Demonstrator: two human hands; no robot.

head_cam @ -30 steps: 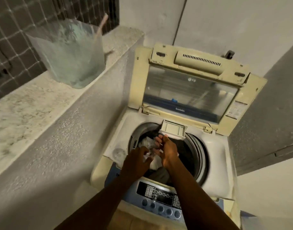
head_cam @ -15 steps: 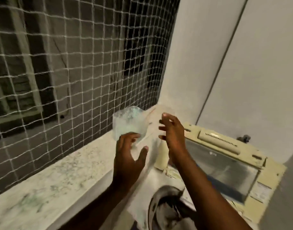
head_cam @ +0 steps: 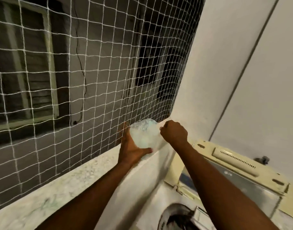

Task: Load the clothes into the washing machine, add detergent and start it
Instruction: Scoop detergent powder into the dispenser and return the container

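The left hand (head_cam: 131,149) cups the near side and base of the translucent detergent container (head_cam: 145,136), fingers wrapped around it. The right hand (head_cam: 174,132) is closed into a fist at the container's rim; what it pinches cannot be told. The container stands at the far end of the speckled ledge (head_cam: 62,185), against white netting (head_cam: 96,68). Below right, the washing machine (head_cam: 242,185) stands with its lid raised and its drum (head_cam: 177,216) open.

Dim, warm indoor light; dark beyond net (head_cam: 92,72) upper left. Motion blur throughout, worst lower right. Wide-angle bowing at edges.
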